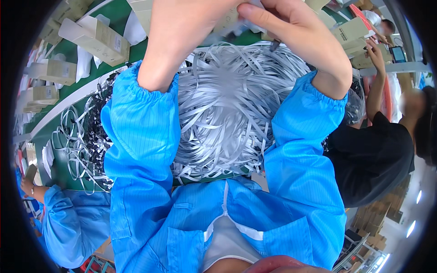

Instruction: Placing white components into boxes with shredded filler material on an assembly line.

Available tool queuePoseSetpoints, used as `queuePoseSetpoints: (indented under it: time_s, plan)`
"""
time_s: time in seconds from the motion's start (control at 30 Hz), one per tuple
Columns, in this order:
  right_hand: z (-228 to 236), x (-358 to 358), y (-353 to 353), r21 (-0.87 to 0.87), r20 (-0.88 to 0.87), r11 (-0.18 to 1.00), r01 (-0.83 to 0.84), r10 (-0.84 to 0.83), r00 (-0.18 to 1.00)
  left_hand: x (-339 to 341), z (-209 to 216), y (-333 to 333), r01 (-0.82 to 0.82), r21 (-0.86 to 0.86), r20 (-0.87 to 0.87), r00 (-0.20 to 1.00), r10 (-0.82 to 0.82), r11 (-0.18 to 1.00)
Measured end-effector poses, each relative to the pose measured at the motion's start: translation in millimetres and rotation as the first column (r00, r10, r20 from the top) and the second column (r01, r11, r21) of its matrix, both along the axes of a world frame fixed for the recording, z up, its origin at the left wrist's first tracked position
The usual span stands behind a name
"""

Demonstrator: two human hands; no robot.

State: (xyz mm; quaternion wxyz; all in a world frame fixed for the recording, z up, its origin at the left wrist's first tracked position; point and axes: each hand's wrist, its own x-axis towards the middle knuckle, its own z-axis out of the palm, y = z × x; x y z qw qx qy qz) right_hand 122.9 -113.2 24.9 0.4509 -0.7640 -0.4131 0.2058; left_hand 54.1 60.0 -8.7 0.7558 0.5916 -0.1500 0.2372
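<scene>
Both my hands are raised at the top of the view, above a big heap of flat pale-grey straps [223,104] with small black end pieces. My left hand [195,20] shows its back and wrist; its fingers run out of the picture. Curled inward from the other side, my right hand [291,22] has thumb and fingers closed near the left one. What they hold is hidden. Blurred between the hands is something clear with dark parts [234,31], too smeared to name. A small black piece [275,45] hangs just under my right wrist.
Open cardboard boxes [98,41] stand along the green conveyor or table [63,170] on the left. Black-ended straps [98,123] lie beside the heap. A person in black [371,159] works at the right, another in blue [77,223] at lower left. More boxes [350,32] stand upper right.
</scene>
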Motion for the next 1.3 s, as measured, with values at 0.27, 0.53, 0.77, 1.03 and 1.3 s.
queuePoseSetpoints:
  time_s: [0.27, 0.53, 0.77, 1.03, 1.3]
  plan:
    - [-22, 19, 17, 0.439, 0.070, 0.878, 0.192, -0.246, 0.967, 21, -21, 15, -0.129, 0.301, -0.149, 0.972, 0.180, 0.945]
    - [-16, 14, 58, 0.719, -0.380, 0.504, 0.479, -0.292, 0.877, 25, -34, -14, 0.171, 0.021, -0.173, 0.971, -0.165, 0.985]
    - [-15, 79, -27, 0.766, -0.558, 0.504, 0.398, 0.214, 0.802, 10, -27, -14, 0.163, 0.239, -0.048, 0.987, -0.156, 0.957]
    - [4, 110, -71, 0.814, -0.014, 0.435, 0.385, -0.648, 0.762, 16, -32, 6, 0.254, 0.476, -0.117, 0.967, -0.226, 0.842]
    - [-13, 136, -54, 0.656, 0.522, 0.583, 0.479, -0.809, 0.270, 9, -37, -3, 0.252, 0.641, -0.144, 0.967, -0.209, 0.725]
